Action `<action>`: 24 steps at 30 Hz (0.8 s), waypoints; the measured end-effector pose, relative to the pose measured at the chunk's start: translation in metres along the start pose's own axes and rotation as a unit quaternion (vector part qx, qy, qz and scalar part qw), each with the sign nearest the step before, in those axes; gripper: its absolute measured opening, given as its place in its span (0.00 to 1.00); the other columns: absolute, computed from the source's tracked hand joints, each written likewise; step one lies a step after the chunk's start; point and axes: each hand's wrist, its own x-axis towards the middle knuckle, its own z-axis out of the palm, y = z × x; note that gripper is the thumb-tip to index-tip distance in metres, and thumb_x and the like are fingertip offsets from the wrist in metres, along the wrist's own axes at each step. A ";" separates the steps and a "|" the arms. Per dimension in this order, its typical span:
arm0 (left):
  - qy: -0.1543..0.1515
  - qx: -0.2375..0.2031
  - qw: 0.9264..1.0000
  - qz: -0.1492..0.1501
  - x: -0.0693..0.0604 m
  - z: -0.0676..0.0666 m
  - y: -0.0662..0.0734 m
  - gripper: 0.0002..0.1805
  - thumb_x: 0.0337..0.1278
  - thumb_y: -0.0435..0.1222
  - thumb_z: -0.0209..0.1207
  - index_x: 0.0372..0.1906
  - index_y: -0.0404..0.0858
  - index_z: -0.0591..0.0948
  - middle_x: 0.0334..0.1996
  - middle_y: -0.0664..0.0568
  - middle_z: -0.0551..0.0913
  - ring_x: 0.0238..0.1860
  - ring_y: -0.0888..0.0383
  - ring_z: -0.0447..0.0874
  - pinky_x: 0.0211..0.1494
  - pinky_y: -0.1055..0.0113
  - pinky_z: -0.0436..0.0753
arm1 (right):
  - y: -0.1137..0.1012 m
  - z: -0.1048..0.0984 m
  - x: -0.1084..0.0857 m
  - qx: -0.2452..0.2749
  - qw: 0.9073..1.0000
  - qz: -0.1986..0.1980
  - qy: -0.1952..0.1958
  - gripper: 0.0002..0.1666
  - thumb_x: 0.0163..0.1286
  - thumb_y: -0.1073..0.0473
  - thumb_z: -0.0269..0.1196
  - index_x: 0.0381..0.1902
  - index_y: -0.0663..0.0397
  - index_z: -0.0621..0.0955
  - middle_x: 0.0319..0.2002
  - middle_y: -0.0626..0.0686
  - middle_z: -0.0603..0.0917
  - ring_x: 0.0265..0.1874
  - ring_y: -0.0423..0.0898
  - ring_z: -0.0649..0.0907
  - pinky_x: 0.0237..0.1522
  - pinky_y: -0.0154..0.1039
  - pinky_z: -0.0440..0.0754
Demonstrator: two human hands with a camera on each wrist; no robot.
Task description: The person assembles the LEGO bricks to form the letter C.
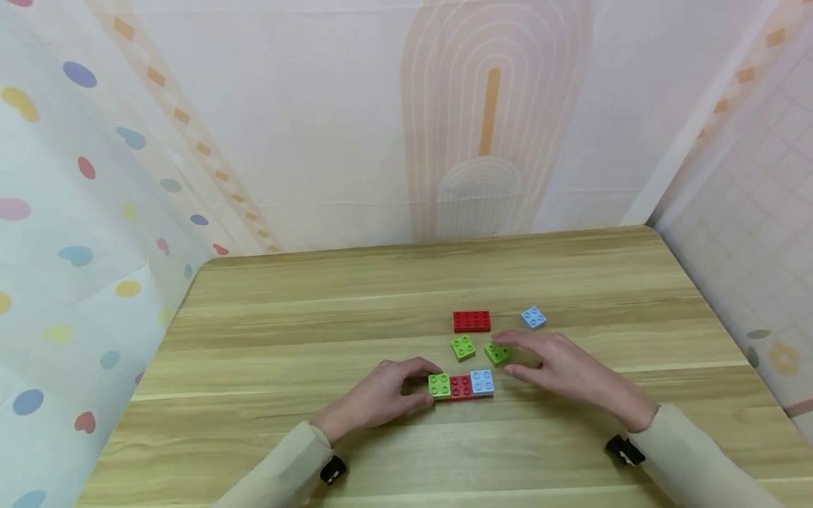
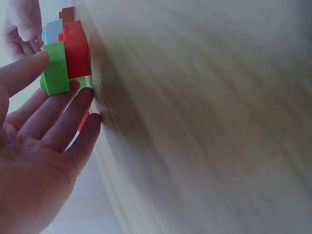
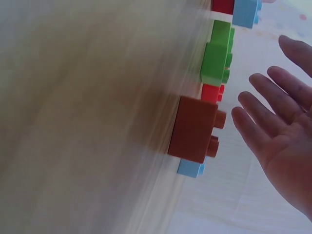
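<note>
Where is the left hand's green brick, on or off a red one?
On: left wrist view shows the green brick atop a red brick.

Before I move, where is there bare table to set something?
Bare table: left of the far red brick, beyond the left hand; also between the sleeves. Crowded: from that brick down to the built row, with two green bricks and the right hand.
</note>
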 end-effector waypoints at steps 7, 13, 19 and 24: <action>0.007 0.004 1.000 -0.001 -0.001 0.001 -0.001 0.20 0.64 0.39 0.65 0.60 0.46 0.78 0.56 0.56 0.82 0.57 0.63 0.78 0.62 0.62 0.77 | 0.007 -0.001 0.011 0.002 0.999 0.009 -0.032 0.32 0.67 0.53 0.69 0.66 0.56 0.75 0.63 0.51 0.78 0.62 0.51 0.76 0.62 0.51 0.75; 0.010 0.003 1.000 -0.007 -0.001 0.002 -0.002 0.20 0.64 0.39 0.65 0.60 0.46 0.78 0.56 0.57 0.82 0.57 0.63 0.77 0.62 0.62 0.77 | 0.011 -0.001 0.019 0.001 0.998 0.023 -0.057 0.32 0.67 0.52 0.69 0.66 0.55 0.75 0.63 0.51 0.77 0.63 0.50 0.75 0.62 0.51 0.74; 0.012 0.005 1.000 -0.002 0.000 0.002 -0.002 0.20 0.64 0.39 0.64 0.60 0.46 0.78 0.56 0.57 0.82 0.57 0.63 0.77 0.62 0.62 0.76 | 0.013 0.001 0.024 -0.019 0.997 0.035 -0.060 0.28 0.67 0.57 0.68 0.63 0.57 0.77 0.60 0.53 0.79 0.61 0.52 0.77 0.61 0.53 0.75; 0.012 0.003 1.000 -0.003 0.000 0.003 -0.001 0.20 0.64 0.39 0.64 0.60 0.46 0.78 0.57 0.56 0.81 0.58 0.63 0.77 0.63 0.62 0.76 | 0.013 0.001 0.025 -0.041 0.997 0.034 -0.060 0.22 0.68 0.61 0.67 0.59 0.57 0.80 0.57 0.53 0.82 0.58 0.51 0.79 0.59 0.52 0.76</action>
